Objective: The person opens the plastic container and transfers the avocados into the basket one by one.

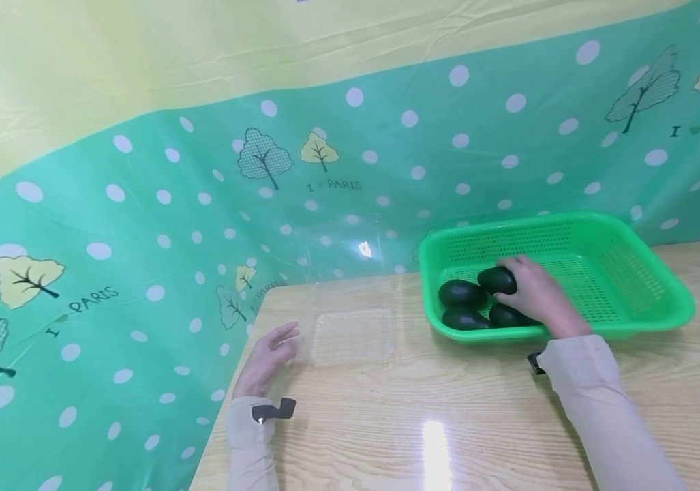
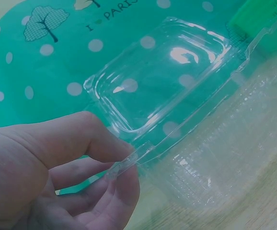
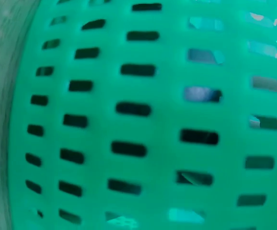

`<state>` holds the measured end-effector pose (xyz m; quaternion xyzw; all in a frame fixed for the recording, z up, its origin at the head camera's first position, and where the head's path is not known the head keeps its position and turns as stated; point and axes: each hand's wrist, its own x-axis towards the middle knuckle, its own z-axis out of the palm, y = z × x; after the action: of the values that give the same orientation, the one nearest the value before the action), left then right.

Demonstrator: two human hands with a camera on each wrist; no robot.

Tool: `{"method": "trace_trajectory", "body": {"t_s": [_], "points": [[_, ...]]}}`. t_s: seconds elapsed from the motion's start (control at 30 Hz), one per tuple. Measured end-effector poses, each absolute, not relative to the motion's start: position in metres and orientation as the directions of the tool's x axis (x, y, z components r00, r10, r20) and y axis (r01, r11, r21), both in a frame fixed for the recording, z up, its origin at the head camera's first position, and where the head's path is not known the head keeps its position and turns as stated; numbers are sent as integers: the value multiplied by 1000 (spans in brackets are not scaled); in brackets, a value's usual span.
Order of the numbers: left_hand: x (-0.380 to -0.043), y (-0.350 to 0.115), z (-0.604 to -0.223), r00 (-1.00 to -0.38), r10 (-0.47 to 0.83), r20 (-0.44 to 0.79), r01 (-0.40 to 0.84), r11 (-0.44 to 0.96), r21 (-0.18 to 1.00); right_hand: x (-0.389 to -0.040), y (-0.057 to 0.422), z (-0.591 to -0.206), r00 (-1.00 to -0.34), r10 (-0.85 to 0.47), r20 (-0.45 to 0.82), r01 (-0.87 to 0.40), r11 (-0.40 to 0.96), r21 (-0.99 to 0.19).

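A green slotted basket (image 1: 634,330) stands on the wooden table at the right, with several dark avocados in its left end. My right hand (image 1: 511,271) reaches into it, its fingers curled over the top avocado (image 1: 493,281). Others lie beside it (image 1: 461,293) and lower down (image 1: 465,318). The right wrist view shows only the basket's wall (image 3: 129,120), close and blurred. A clear plastic clamshell container (image 1: 352,334) lies open left of the basket. My left hand (image 1: 285,341) is at its left edge. In the left wrist view the left hand (image 2: 125,165) pinches the clear container's (image 2: 167,91) rim tab between thumb and fingers.
The table's left edge (image 1: 227,409) runs just beside my left forearm. A green dotted sheet (image 1: 141,239) hangs close behind and to the left. Bare wood (image 1: 435,409) stretches in front of the container and basket.
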<state>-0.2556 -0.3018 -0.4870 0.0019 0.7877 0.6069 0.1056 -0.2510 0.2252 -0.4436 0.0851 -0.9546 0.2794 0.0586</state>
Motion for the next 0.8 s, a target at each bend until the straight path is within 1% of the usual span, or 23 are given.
{"method": "trace_trajectory", "body": {"t_s": [0.37,0.8], "points": [[-254,-299,-483,-976,139,-170,-131,253,959,-251,226,-444,-986,-142,84,-166,839,-519],[-254,-301,-484,-977,137,-162,-122,264,957,-252,224,-445,-987,-140,73,-157,841,-517]]}}
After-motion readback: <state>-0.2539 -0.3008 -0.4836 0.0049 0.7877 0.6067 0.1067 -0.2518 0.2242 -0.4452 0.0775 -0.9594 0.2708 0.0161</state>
